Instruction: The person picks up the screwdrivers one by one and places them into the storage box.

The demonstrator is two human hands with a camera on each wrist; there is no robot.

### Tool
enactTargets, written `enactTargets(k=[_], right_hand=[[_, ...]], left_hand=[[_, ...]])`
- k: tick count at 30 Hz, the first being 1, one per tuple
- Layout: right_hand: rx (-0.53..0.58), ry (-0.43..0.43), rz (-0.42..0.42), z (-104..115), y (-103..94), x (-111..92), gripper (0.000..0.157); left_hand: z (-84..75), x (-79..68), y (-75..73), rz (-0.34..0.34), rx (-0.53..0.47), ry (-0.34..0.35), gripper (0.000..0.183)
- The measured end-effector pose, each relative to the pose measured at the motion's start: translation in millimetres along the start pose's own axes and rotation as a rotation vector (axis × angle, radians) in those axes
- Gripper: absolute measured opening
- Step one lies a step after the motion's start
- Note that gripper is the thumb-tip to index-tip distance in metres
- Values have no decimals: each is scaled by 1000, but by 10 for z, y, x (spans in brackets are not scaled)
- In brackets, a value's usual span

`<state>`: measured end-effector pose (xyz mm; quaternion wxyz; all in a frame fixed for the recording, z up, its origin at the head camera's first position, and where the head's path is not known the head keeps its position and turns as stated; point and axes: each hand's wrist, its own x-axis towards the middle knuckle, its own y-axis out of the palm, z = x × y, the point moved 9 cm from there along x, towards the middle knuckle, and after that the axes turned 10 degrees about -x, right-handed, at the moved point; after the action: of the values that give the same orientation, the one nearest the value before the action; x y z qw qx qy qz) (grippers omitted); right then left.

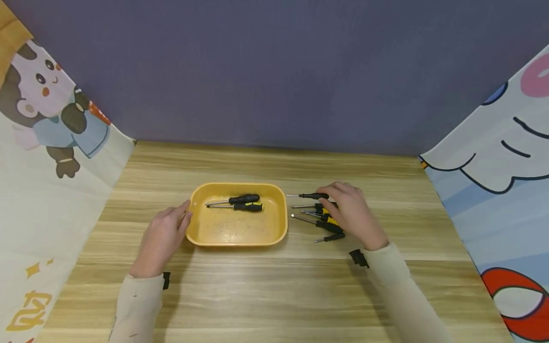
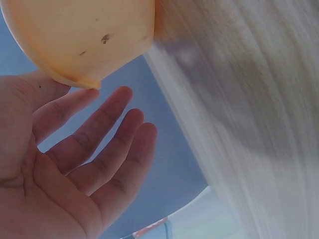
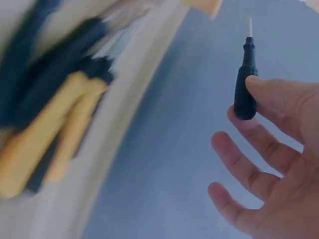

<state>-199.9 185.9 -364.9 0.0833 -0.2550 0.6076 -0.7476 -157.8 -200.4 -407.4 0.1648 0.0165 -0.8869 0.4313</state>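
Observation:
My left hand is at the left end of a yellow plastic tray, pinching its rim between thumb and index finger. In the left wrist view the other fingers spread loosely below the rim. Inside the tray lie a black screwdriver and a black-and-yellow screwdriver, tips to the left. My right hand pinches a small black screwdriver by its handle between thumb and index finger, its thin shaft pointing away from the palm. In the head view this hand partly covers the pile of screwdrivers beneath it.
Several black and yellow-black screwdrivers lie right of the tray, with a short black screwdriver nearest me. The wooden table meets a dark blue-grey panel at the back. Printed cloths flank both sides.

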Motion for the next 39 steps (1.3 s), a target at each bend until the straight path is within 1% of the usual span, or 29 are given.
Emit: enactTargets(k=[5,8,12,18,24,28,31,35,39], right_hand=[[-19,-70,-41,311,-90,285,25],[-33,-94,-18,499,-62,444,25],[-41,-124,27,743,46,645,25],[-31,-146,98,1090,246,930,25],[-106,-183,196,1394,542,1168,25],[-134,-180,258,1528,719,1269,23],[-160,-171,285,1599,820,1313,19],[-199,-157,308,1661,914,1347,16],[-237,-139,363,1679,1029,1356,14]], left_hand=[[-5,-3,-6,-4,-7,4,38],[-8,-1,-3,-4,-8,11,37],[4,2,1,-7,-3,15,37],[18,1,11,-7,-1,17,37],[21,-2,13,-7,-10,22,37],[20,-1,10,-6,-14,19,37],[21,3,9,-4,-15,13,37],[22,9,11,-2,-16,10,37],[24,9,17,-5,-14,20,37]])
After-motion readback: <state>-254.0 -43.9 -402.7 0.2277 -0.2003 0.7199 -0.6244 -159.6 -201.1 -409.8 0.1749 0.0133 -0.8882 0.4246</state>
